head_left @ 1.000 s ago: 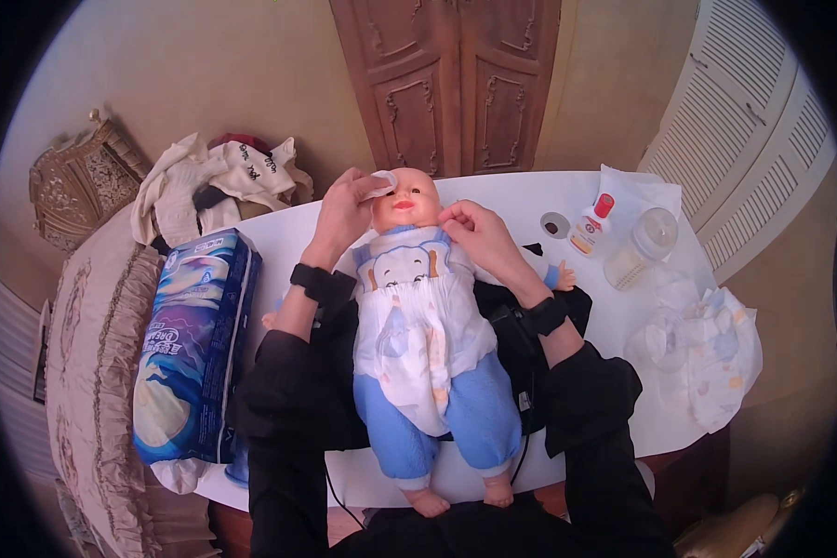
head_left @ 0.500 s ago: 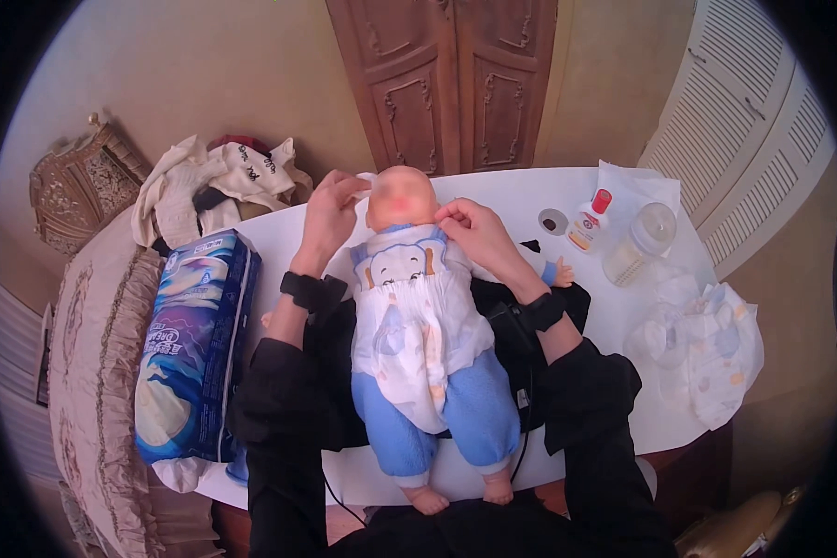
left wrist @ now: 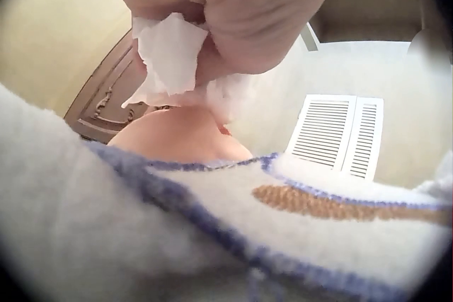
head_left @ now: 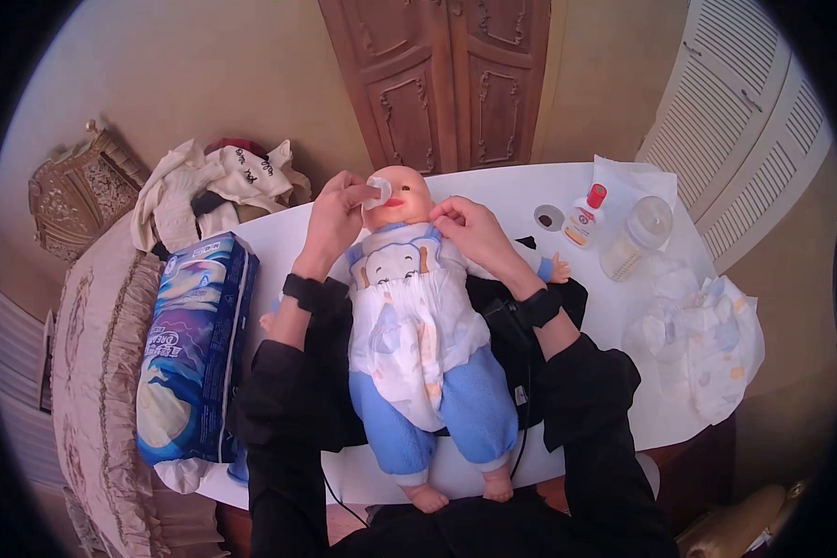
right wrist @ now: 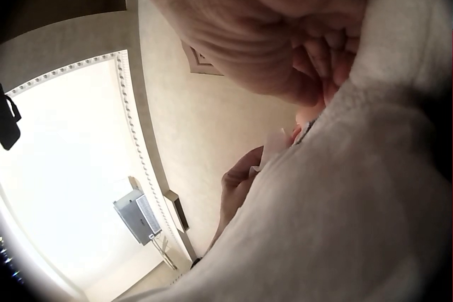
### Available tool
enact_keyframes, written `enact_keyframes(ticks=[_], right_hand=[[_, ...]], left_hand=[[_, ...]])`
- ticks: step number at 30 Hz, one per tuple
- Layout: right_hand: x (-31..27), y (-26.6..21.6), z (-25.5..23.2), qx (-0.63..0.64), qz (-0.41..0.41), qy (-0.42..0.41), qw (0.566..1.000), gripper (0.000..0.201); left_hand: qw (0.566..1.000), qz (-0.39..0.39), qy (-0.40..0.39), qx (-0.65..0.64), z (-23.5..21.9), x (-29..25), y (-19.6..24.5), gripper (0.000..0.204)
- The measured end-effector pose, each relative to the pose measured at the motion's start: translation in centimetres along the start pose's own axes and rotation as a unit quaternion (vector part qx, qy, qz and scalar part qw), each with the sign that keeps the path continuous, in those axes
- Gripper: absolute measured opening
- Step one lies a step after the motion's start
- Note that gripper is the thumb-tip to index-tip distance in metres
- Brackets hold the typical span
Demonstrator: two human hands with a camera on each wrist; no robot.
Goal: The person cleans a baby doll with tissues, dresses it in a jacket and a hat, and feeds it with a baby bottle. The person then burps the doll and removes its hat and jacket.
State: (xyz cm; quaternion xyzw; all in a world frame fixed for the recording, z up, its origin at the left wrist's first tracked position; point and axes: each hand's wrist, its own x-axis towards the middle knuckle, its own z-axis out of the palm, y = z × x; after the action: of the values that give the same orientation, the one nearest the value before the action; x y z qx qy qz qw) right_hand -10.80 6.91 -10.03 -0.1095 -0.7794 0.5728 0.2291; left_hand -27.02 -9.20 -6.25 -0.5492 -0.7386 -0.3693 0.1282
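The left hand [head_left: 335, 216] is pinching a white wipe [head_left: 379, 193]; the doll [head_left: 402, 264] is lying lengthwise back from those fingers, its face [head_left: 407, 196] just right. The right hand [head_left: 474, 234] is staying curled, farther from the face, grip indeterminable

Home, prob. bdrm: ruffled bedding [head_left: 88, 353], carved drs [head_left: 437, 93] & louvred drs [head_left: 730, 126].
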Motion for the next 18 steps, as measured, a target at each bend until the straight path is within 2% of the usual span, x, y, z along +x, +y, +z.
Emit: enact_keyframes(ticks=[4,8,16,18], right_hand=[[-0.1,-0.3,0.0,-0.011,0.005,0.002,1.0,0.014],[0.0,0.1,0.0,-0.008,-0.001,0.004,1.0,0.014],[0.0,0.1,-0.1,-0.008,-0.003,-0.002,1.0,0.014],[0.1,0.1,-0.1,-0.001,-0.001,-0.003,1.0,0.014]], left_hand=[[0.999,-0.026,-0.005,-0.039,0.6,0.6,0.8,0.029],[0.998,-0.049,-0.032,-0.009,0.9,1.6,1.0,0.029],[1.0,0.012,-0.018,-0.023,0.5,0.5,1.2,0.031],[0.999,-0.003,-0.016,-0.027,0.4,0.0,1.0,0.032]])
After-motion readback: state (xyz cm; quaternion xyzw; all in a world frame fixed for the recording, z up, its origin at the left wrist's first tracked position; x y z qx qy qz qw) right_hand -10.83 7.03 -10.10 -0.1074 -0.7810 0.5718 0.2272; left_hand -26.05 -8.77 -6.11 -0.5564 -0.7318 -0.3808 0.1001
